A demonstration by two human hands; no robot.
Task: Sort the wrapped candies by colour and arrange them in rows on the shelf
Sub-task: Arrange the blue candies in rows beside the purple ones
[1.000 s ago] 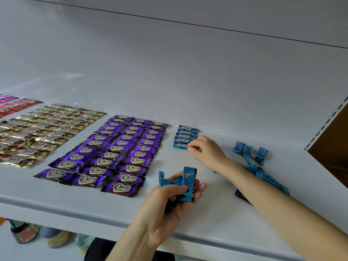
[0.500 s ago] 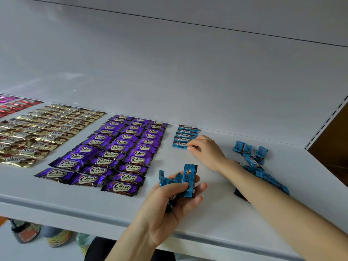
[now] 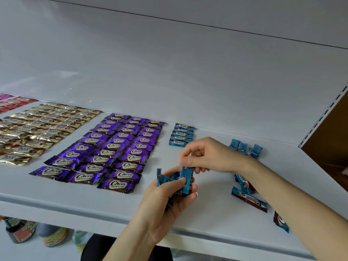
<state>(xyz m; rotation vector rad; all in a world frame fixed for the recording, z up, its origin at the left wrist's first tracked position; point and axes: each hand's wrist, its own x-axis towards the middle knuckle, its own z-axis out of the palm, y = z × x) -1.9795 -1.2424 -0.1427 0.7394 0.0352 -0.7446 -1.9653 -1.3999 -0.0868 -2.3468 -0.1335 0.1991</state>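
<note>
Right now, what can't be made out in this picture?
Head view:
Count of held blue candies: hidden by the left hand and right hand.
Red candies: cut off by the left edge.
Loose blue candies: partly under the right forearm.
Small print on purple candies: too small.

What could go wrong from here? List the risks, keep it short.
1. The left hand holds a loose bunch of blue candies; the right hand pinches one candy from it, and pulling may spill others past the shelf edge.
2. The right forearm lies over the loose blue pile and could sweep pieces off.
</note>
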